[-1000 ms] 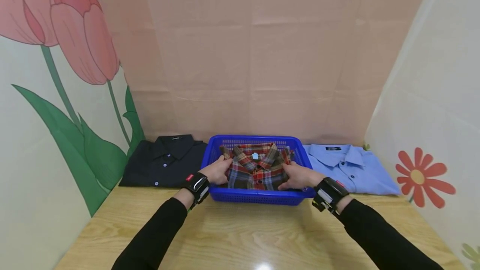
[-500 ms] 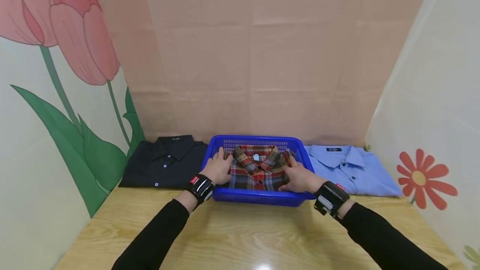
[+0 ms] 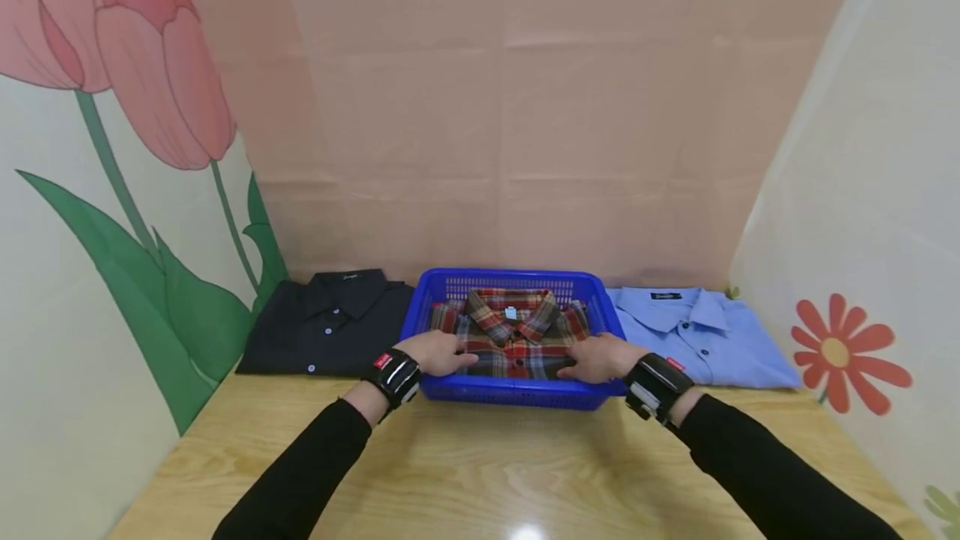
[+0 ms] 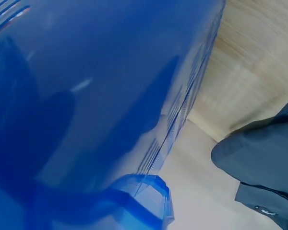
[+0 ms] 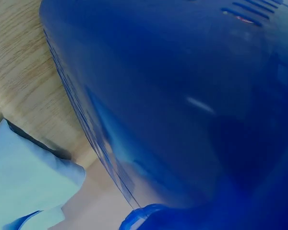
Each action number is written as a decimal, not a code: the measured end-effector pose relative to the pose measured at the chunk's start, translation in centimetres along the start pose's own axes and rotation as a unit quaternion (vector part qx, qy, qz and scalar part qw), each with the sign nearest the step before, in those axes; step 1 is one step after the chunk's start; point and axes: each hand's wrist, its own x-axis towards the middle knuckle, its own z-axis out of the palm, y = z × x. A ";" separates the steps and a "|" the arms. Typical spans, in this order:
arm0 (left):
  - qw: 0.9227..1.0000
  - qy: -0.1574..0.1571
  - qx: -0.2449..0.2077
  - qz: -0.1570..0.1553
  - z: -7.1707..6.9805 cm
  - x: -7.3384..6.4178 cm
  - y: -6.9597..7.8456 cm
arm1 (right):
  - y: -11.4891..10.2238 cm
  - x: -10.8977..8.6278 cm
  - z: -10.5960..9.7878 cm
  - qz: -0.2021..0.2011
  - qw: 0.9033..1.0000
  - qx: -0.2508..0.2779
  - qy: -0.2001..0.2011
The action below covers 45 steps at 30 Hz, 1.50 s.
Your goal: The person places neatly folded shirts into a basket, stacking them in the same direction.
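A folded plaid shirt [image 3: 519,355] in red, brown and grey lies collar up inside a blue plastic basket [image 3: 517,397]. In the head view my left hand [image 3: 435,352] reaches over the basket's front left corner, its fingers resting on the shirt's lower left part. Across from it, my right hand [image 3: 603,357] rests on the shirt's lower right part. Both hands look relaxed, and neither visibly pinches the cloth. Some fingertips are hard to make out. The wrist views are filled by the basket's outer wall [image 4: 101,57], and they show neither hand.
A folded black shirt [image 3: 333,327] lies left of the basket, and a folded light blue shirt [image 3: 697,340] lies to its right. All rest on a wooden table [image 3: 517,465]. A pinkish backdrop [image 3: 495,123] stands behind, with flower-printed sheets on both sides.
My left hand has let go of the shirt's left side, lifted, and come down nearer the front edge. The left sleeve now lies flatter. My right hand has shifted slightly, toward the front.
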 end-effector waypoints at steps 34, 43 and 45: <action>0.997 0.030 -0.060 0.029 1.1 0.8 -0.8 | 1.1 1.0 1.6 -0.076 0.991 -0.006 0.108; 0.994 0.096 -0.026 0.044 1.2 0.5 -0.6 | 0.9 0.7 2.0 -0.084 0.983 0.021 0.162; 0.990 0.128 -0.012 0.052 1.2 0.4 -0.6 | 0.9 0.6 2.0 -0.079 0.981 0.041 0.172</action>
